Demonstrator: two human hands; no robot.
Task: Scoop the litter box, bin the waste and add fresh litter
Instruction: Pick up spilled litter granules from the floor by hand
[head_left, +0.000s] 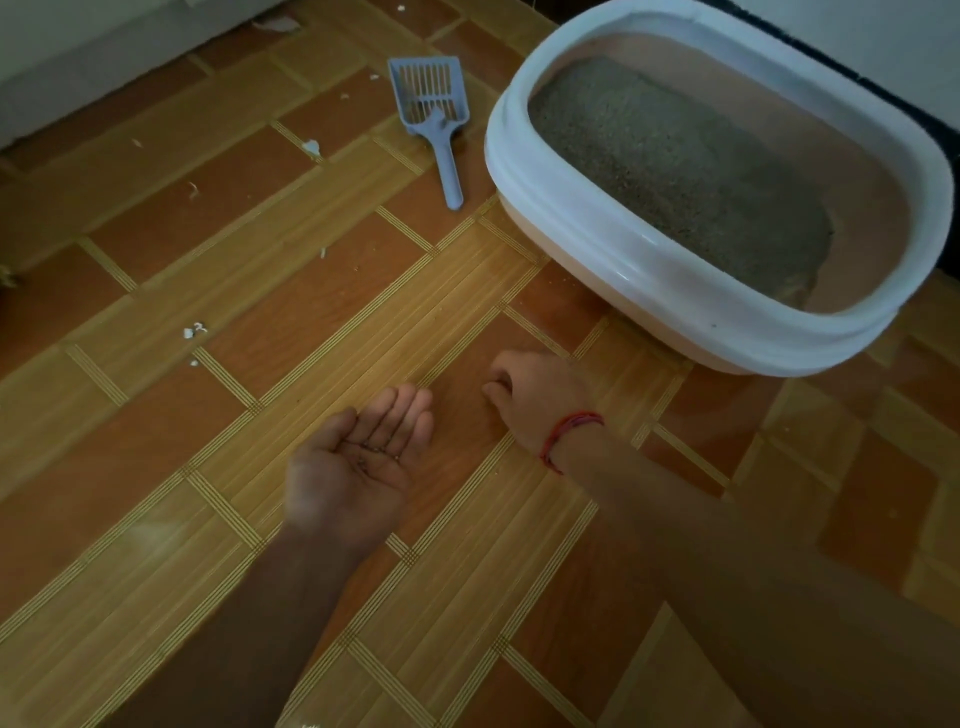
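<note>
Litter box (571, 208) white-rimmed, peach-walled, grey litter (675, 166) inside; slotted blue scoop (436, 122) beside

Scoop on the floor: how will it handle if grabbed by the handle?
Scoop looks like thin moulded plastic, so probably light and stiff. Its slotted head is wider than the narrow handle, so it may dip head-first in a loose grip. It lies flat on the floor, so rolling seems unlikely.

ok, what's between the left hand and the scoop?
Only bare floor between the left hand and the scoop, per the head view; white scraps lie off to the side.
</note>
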